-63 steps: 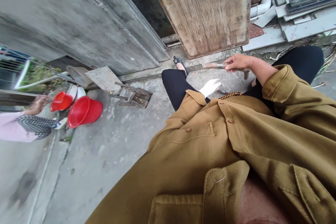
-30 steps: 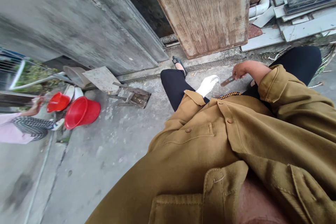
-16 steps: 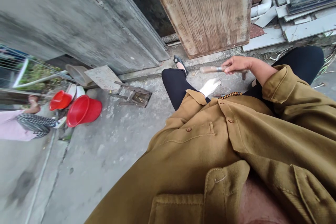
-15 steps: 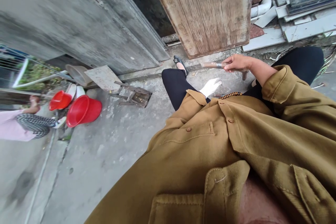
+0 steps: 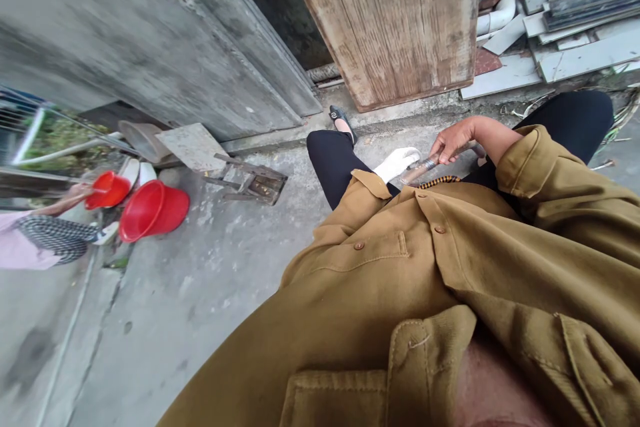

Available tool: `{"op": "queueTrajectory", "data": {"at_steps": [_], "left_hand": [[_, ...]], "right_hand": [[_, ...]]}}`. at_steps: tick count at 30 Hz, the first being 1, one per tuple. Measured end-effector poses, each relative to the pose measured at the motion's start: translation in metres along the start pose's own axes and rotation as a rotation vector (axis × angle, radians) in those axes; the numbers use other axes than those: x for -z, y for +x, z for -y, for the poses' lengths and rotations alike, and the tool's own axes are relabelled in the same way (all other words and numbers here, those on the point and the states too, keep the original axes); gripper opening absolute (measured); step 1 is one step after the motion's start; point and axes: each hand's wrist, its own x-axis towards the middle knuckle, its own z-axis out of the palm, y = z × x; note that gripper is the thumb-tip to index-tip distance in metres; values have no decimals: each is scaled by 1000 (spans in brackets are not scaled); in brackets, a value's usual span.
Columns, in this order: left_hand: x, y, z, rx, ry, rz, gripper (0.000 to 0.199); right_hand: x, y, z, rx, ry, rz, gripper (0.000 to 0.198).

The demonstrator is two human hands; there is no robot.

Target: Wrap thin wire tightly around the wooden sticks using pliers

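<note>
free floor [image 5: 298, 177] between wooden stool [image 5: 257, 181] and left knee [image 5: 323, 147], wooden panel [image 5: 395, 27] blocking ahead, white slabs [image 5: 595, 53] beside it

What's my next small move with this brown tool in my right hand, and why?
I'd probably ease the gloved left hand back slightly before moving the brown tool. The right hand grips it with one end close beside the gloved hand, and I can't tell whether they touch.

Soft, diffuse daylight falls evenly over the concrete floor [image 5: 215, 280]; the gap [image 5: 273, 7] beside the wooden panel [image 5: 395, 27] is dim. Wide-angle distortion stretches the grey wall [image 5: 115, 33] toward the left edge, where detail smears.
</note>
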Motion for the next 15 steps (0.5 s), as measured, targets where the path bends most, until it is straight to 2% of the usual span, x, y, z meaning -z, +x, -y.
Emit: {"op": "queueTrajectory", "data": {"at_steps": [2, 4, 6, 8, 10, 11, 13, 15], "left_hand": [[1, -4, -6, 21, 3, 23, 27], [0, -8, -11, 34, 17, 52, 29], [-2, -11, -15, 38, 32, 88, 30], [-4, -13, -18, 25, 51, 115, 28], [-5, -12, -20, -5, 70, 129, 25], [-4, -11, -21, -28, 81, 130, 23], [1, -9, -22, -84, 107, 115, 20], [11, -5, -22, -152, 158, 53, 20]], "right_hand": [[5, -9, 3, 148, 102, -73, 66], [8, -18, 7, 286, 180, -240, 58], [9, -24, 13, 401, 297, -491, 49], [9, -26, 18, 418, 400, -772, 40], [10, -24, 18, 266, 373, -981, 29], [11, -22, 16, 139, 285, -1030, 25], [14, -17, 10, -120, -6, -1022, 23], [15, -12, 4, -264, -284, -891, 24]]}}
